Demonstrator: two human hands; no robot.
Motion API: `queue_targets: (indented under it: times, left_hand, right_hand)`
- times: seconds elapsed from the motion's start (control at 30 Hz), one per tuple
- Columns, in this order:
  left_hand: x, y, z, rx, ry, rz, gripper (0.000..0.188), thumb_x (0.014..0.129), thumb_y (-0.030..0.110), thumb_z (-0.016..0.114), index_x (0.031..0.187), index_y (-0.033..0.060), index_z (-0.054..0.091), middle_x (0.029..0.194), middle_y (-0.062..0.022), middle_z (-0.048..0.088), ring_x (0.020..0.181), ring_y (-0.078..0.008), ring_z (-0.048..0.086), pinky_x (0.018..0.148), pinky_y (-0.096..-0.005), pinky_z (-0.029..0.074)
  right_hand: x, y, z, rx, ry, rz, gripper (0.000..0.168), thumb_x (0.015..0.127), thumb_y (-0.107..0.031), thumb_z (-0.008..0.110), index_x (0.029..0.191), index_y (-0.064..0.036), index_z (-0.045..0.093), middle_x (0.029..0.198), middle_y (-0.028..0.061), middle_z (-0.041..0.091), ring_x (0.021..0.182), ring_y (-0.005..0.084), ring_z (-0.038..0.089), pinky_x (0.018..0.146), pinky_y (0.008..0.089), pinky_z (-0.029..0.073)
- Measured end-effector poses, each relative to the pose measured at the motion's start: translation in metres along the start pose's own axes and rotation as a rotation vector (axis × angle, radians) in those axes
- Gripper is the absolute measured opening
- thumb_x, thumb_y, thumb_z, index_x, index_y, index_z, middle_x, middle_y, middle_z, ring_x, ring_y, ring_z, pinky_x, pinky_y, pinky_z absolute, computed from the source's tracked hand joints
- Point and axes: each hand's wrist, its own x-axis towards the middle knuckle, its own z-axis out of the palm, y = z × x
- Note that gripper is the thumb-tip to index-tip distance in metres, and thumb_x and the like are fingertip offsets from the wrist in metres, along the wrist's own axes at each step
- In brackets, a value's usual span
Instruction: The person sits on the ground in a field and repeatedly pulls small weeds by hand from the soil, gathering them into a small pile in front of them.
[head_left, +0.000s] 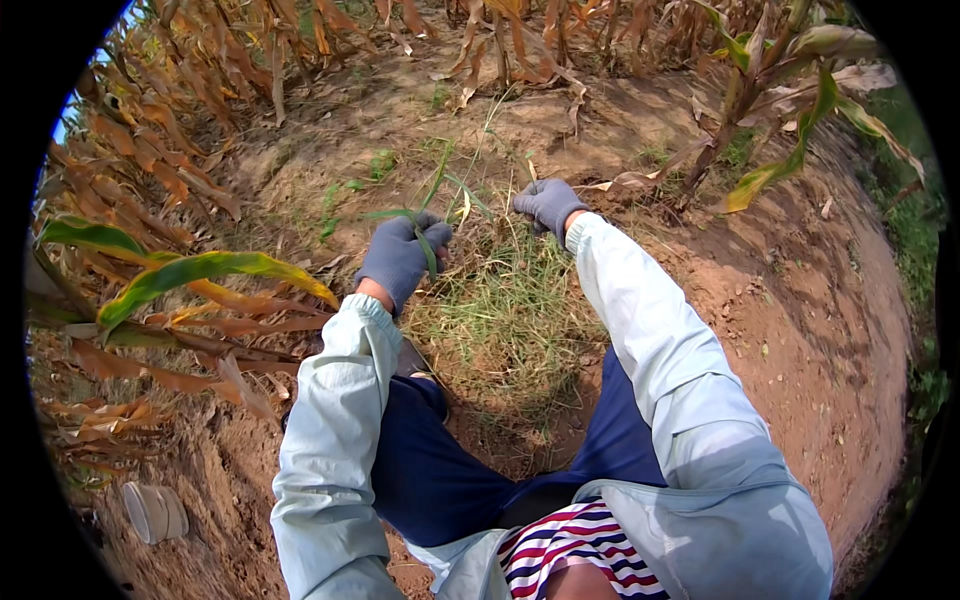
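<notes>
My left hand (405, 251), in a grey knit glove, is closed around green grass blades (439, 180) that stick up and hang down past the fingers. To its right, my right hand (550, 206), gloved alike, has its fingers curled in beside thin, dry stems. Whether it grips any of them cannot be told. Below and between both hands lies a heap of cut or pulled grass (517, 307), part green and part straw-coloured, on the soil between my legs.
Dry maize stalks (499, 45) stand along the far side and the left. A leaning maize plant (720, 135) is at the upper right, and green-yellow maize leaves (217, 270) reach in from the left. A whitish bucket (155, 513) lies tilted at the lower left. Small weeds (381, 163) grow ahead.
</notes>
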Motion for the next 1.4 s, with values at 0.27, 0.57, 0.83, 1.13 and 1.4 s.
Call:
queue_targets:
  times: [0.27,0.57,0.83,1.13,1.4]
  left_hand:
    - [-0.001,0.003,-0.002,-0.064,0.054,-0.022,0.018,0.084,0.015,0.060,0.089,-0.0017,0.059,0.066,-0.0044,0.058,0.055,-0.0112,0.055,0.052,-0.0250,0.046]
    - [-0.005,0.008,-0.020,-0.074,0.134,0.011,0.017,0.086,0.016,0.057,0.089,-0.0003,0.058,0.070,-0.0047,0.057,0.059,-0.0124,0.056,0.054,-0.0270,0.050]
    - [-0.006,0.012,-0.021,-0.116,0.133,-0.058,0.018,0.084,0.019,0.059,0.089,0.0012,0.059,0.068,-0.0058,0.059,0.055,-0.0139,0.057,0.052,-0.0245,0.048]
    - [-0.004,0.012,-0.011,-0.078,0.096,-0.133,0.023,0.082,0.021,0.062,0.093,0.0005,0.060,0.067,-0.0056,0.061,0.051,-0.0130,0.057,0.049,-0.0241,0.047]
    - [0.006,-0.001,0.004,0.104,-0.018,-0.148,0.029,0.084,0.026,0.059,0.093,-0.0012,0.060,0.071,-0.0080,0.062,0.056,-0.0150,0.060,0.052,-0.0263,0.049]
  right_hand:
    - [0.000,-0.003,-0.022,-0.595,0.189,0.187,0.040,0.076,-0.038,0.060,0.100,-0.005,0.064,0.101,0.0141,0.063,0.092,0.0299,0.059,0.079,0.0386,0.046]
    - [0.002,0.014,-0.051,-0.758,0.315,0.354,0.039,0.080,-0.033,0.055,0.108,-0.007,0.060,0.114,0.0125,0.057,0.103,0.0299,0.056,0.085,0.0403,0.046]
    - [0.000,0.027,-0.046,-1.020,-0.115,0.182,0.075,0.065,-0.064,0.060,0.105,-0.001,0.061,0.114,0.0184,0.056,0.105,0.0322,0.053,0.089,0.0390,0.041]
    - [-0.055,-0.057,0.034,0.276,-0.304,-0.155,0.033,0.075,-0.034,0.070,0.090,-0.006,0.064,0.074,0.0018,0.058,0.056,0.0085,0.049,0.050,0.0239,0.042]
    - [-0.058,-0.069,0.048,0.358,-0.270,-0.215,0.026,0.077,-0.027,0.070,0.089,-0.006,0.063,0.071,-0.0003,0.058,0.058,0.0081,0.050,0.052,0.0242,0.043]
